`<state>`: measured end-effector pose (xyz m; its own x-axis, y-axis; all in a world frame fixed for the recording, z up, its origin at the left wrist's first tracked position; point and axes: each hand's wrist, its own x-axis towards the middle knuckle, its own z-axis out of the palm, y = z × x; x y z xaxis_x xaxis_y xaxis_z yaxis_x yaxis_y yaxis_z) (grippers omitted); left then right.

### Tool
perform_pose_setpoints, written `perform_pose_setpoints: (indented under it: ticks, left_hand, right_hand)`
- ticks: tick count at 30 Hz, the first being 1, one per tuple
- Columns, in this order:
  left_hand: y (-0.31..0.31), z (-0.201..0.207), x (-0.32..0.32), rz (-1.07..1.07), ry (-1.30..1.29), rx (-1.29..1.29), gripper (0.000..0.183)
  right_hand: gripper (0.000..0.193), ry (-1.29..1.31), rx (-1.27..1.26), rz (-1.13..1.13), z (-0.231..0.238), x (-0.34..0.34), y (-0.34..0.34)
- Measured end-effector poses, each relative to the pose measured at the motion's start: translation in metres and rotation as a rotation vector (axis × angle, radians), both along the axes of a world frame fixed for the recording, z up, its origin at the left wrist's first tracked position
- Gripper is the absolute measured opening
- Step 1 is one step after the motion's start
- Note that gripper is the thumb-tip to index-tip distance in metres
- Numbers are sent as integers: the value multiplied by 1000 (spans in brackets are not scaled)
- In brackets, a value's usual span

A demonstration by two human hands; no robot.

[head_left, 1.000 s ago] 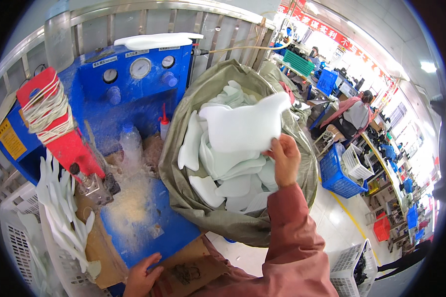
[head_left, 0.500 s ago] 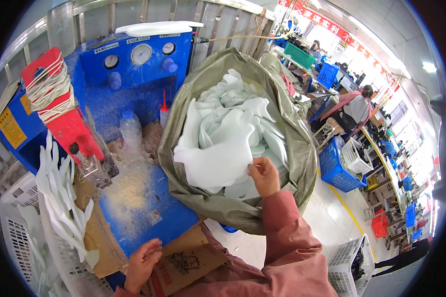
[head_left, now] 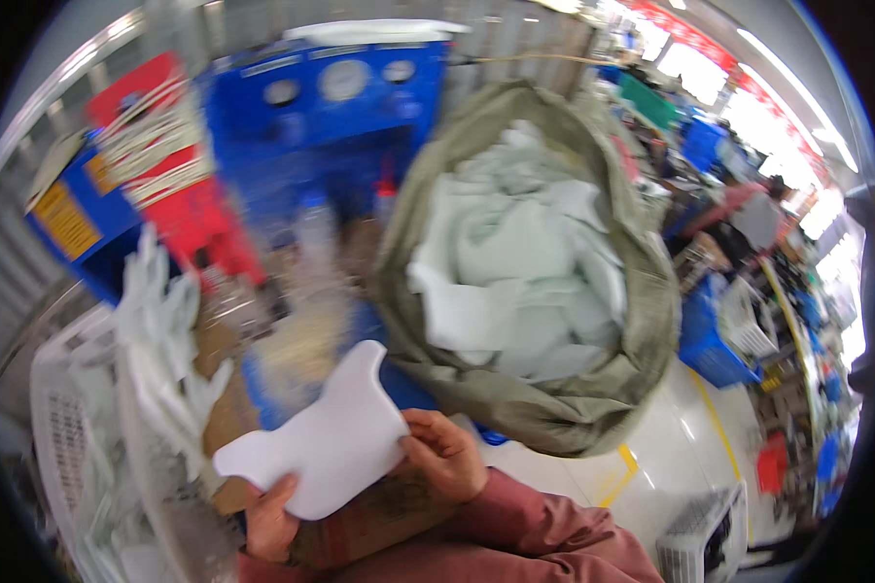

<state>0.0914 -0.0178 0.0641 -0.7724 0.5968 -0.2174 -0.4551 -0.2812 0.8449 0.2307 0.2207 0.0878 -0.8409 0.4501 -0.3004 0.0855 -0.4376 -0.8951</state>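
A thin white foam cut-out [head_left: 329, 437] with curved edges is held up in front of me, tilted, above a brown cardboard piece [head_left: 384, 520]. My left hand [head_left: 272, 523] grips its lower left edge, the thumb lying on top. At its right edge, the thumb and fingers of my right hand [head_left: 447, 459] pinch it. Beyond my right hand stands an olive-green woven sack [head_left: 574, 423], its mouth wide, with a heap of similar white cut-outs [head_left: 515, 243] inside. The picture is somewhat smeared by motion.
A blue machine [head_left: 331, 117] with gauges and a red, cord-wrapped arm [head_left: 165, 165] is at the left. White baskets [head_left: 63, 428] with white strips stand at the far left. A clear bottle [head_left: 314, 233] sits by pale crumbs. Blue crates [head_left: 715, 335] are to the right.
My right hand has moved left and toward me from the sack with one white foam cut-out. My left hand has taken hold of it too. The view has shifted.
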Motion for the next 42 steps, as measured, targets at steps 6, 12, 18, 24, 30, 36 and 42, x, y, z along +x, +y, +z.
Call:
perform_pose_setpoints:
  ticks: [6, 12, 18, 24, 30, 36, 42]
  left_hand:
    - [-34, 12, -20, 82, 17, -168, 54]
    - [-56, 30, -42, 13, 217, -334, 52]
    - [-52, 30, -61, 216, 157, -238, 43]
    - [-44, 35, -70, 399, 207, -165, 46]
    - [-46, 40, -81, 405, 216, -209, 50]
    - [-39, 45, -86, 396, 236, -198, 48]
    - [-35, 46, -88, 390, 226, -187, 47]
  right_hand:
    - [47, 74, 68, 259, -9, -46, 9]
    - [41, 96, 49, 260, -21, -92, -3]
    - [45, 49, 11, 298, -16, -132, -2]
    - [48, 122, -67, 283, -5, -157, -10]
    - [47, 121, -81, 282, -3, -169, -10]
    - [43, 153, -125, 267, -5, -174, -7]
    - [41, 150, -101, 278, -5, -173, -2]
